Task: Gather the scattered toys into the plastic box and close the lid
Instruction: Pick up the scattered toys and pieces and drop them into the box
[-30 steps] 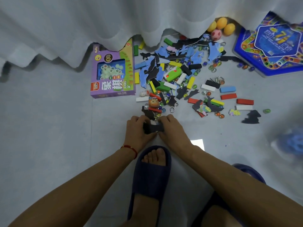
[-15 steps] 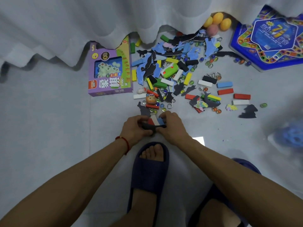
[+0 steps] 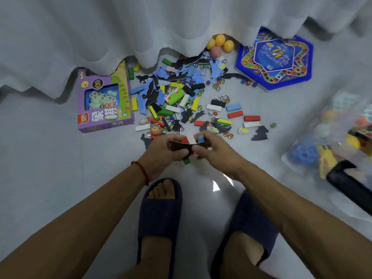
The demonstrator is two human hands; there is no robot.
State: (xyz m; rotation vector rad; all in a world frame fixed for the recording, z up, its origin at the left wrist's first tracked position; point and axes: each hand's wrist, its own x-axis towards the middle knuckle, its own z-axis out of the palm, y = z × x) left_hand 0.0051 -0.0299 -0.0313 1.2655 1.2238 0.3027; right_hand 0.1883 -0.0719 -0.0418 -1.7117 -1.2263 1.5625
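Observation:
My left hand and my right hand together hold a small bundle of toys just above the floor: a black foam piece with red, white, blue and green blocks. Beyond them lies the scattered toy pile of coloured blocks, marbles and blue and black foam puzzle pieces. The clear plastic box, blurred and holding colourful toys, stands at the right edge with a black handle or lid part near it.
A purple game box lies left of the pile. A blue hexagonal board game and several yellow and pink balls lie at the back by the white curtain. My feet in dark slippers stand below my hands.
Both hands have lifted the gathered pieces off the floor and closed tighter on them. The view has swung right, so more of the plastic box shows.

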